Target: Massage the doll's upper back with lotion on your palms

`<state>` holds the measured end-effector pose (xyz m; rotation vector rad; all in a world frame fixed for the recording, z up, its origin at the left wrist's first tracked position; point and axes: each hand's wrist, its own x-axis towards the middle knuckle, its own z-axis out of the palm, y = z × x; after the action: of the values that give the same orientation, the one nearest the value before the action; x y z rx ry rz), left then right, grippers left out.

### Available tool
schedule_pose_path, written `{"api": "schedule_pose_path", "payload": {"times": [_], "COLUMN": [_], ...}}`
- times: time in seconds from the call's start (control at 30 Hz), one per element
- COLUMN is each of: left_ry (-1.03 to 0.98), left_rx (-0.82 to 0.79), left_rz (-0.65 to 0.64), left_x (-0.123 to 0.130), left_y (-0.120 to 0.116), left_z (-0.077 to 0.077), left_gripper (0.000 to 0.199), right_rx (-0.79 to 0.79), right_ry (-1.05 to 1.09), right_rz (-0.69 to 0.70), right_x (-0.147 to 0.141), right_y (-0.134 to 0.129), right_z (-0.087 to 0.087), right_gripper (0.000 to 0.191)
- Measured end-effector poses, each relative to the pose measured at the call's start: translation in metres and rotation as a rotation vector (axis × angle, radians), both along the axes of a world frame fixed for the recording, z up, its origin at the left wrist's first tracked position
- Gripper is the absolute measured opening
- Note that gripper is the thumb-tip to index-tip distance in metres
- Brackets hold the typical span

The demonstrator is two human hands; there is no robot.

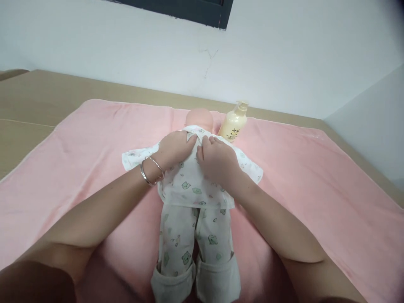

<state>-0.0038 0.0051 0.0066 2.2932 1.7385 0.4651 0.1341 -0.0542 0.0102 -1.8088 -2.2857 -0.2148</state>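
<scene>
A baby doll (200, 117) lies on the pink blanket, its bald head pointing away from me and its face not showing. It wears a white baby shirt (196, 191) with green bear prints and matching trousers (179, 235) with turned-up cuffs. Two silver bangles circle the wrist of my left hand (176, 148), whose fingers are closed on the shirt's front just below the collar. Close beside it, my right hand (217, 159) is curled with its fingertips on the same fabric near the neckline. Both sleeves spread out sideways. The fingertips are partly hidden.
A pale yellow pump bottle (234, 124) stands tilted in view just right of the doll's head. The pink blanket (315, 181) covers much of the wooden table (38, 99). Behind it rises a white wall (142, 50) with a dark frame (202, 12) at the top.
</scene>
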Motion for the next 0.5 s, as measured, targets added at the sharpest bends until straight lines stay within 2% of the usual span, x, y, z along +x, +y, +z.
{"api": "schedule_pose_path", "payload": {"times": [0.1, 0.17, 0.23, 0.33, 0.4, 0.5], "left_ry": [-0.028, 0.04, 0.154, 0.235, 0.177, 0.011], "left_rx": [0.021, 0.134, 0.24, 0.289, 0.287, 0.24], "left_rz": [0.011, -0.022, -0.112, -0.222, -0.214, -0.178], "left_x": [-0.003, -0.001, 0.002, 0.008, 0.009, 0.007], "left_y": [0.004, -0.007, -0.024, -0.041, -0.038, -0.016], "left_z": [-0.004, -0.003, 0.0, 0.003, 0.001, -0.008], "left_gripper": [0.051, 0.042, 0.031, 0.028, 0.028, 0.028], "right_rx": [-0.035, -0.073, -0.111, -0.146, -0.128, -0.066], "right_ry": [0.032, 0.087, 0.136, 0.157, 0.141, 0.132], "right_rz": [-0.028, -0.061, -0.063, -0.041, -0.032, -0.054], "right_x": [0.0, 0.004, 0.009, 0.015, 0.016, 0.008], "right_y": [0.001, 0.009, 0.018, 0.028, 0.03, 0.021], "right_z": [0.001, 0.001, 0.002, 0.001, -0.002, -0.009], "right_gripper": [0.039, 0.042, 0.045, 0.049, 0.051, 0.053]}}
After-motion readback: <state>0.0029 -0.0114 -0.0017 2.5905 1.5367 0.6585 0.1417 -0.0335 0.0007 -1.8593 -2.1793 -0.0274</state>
